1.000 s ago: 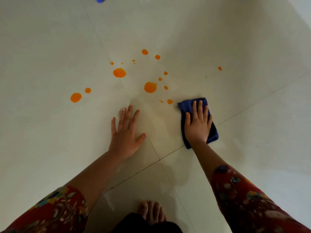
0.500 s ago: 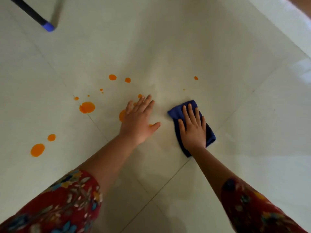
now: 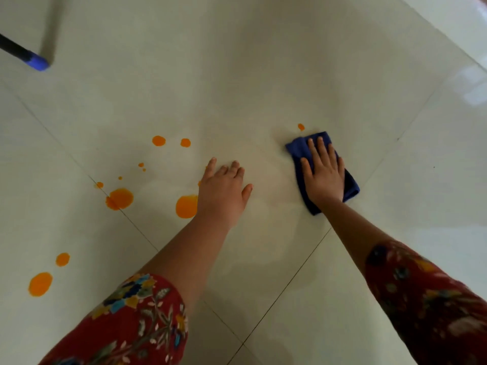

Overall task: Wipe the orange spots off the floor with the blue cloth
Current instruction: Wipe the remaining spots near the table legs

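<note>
The folded blue cloth [image 3: 297,150] lies flat on the pale tiled floor [image 3: 237,75], and my right hand [image 3: 322,175] presses down on it with fingers spread. One small orange spot [image 3: 301,126] sits just beyond the cloth's far edge. My left hand [image 3: 224,191] rests flat on the floor to the left, empty, partly covering a large orange spot [image 3: 185,206]. More orange spots lie further left: a big one [image 3: 120,198] on a tile joint, two small ones [image 3: 159,140] beyond it, and two [image 3: 40,283] near the left edge.
A dark pole with a blue tip [image 3: 37,61] reaches in at the top left. Dark tile joints cross the floor. A brighter strip of floor [image 3: 461,27] runs along the top right.
My right hand has slid the cloth forward and to the right, up to the lone spot. The left hand has moved forward over the middle spots. The view has shifted right.
</note>
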Available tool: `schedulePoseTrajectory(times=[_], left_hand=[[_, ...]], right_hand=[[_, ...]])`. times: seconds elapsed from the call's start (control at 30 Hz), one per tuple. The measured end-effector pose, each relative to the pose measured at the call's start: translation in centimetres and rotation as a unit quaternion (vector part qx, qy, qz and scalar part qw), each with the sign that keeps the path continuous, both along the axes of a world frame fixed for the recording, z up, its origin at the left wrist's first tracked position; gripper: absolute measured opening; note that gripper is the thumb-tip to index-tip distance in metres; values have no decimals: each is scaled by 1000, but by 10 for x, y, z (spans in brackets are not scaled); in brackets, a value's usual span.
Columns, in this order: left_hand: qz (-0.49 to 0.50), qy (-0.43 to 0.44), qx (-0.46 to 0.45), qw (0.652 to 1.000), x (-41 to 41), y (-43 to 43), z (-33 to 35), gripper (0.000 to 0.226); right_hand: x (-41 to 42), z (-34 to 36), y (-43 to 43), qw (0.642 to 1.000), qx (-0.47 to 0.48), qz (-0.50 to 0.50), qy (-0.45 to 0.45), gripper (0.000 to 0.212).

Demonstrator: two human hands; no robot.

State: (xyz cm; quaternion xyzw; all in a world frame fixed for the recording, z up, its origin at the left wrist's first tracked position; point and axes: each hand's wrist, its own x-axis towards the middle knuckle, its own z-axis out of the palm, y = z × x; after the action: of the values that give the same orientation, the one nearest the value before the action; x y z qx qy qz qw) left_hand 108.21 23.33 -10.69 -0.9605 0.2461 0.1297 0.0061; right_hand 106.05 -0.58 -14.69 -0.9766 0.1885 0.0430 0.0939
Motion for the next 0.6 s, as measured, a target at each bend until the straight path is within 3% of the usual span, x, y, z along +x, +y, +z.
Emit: schedulePoseTrajectory(times=[0.1,0.17,0.3,0.37,0.53,0.6], left_hand=[[-11,2,19,1000,1,-3,0,61],[-12,2,29,999,2,-5,0,64],[6,12,-1,1000,-2,0,-1,62],[12,16,-16,1000,-1,2,0,61],[29,19,-32,999,-4,2,-4,62],[34,17,-40,998,-5,3,-6,59]], right_hand=[[44,1,-8,996,-2,-92,12,56],[80,5,6,996,12,-89,8,56],[48,2,47,989,20,147,-4,54],[3,2,40,980,27,197,2,53],[52,-1,6,1000,-2,-12,-8,53],[78,-1,32,1000,6,-19,-11,53]])
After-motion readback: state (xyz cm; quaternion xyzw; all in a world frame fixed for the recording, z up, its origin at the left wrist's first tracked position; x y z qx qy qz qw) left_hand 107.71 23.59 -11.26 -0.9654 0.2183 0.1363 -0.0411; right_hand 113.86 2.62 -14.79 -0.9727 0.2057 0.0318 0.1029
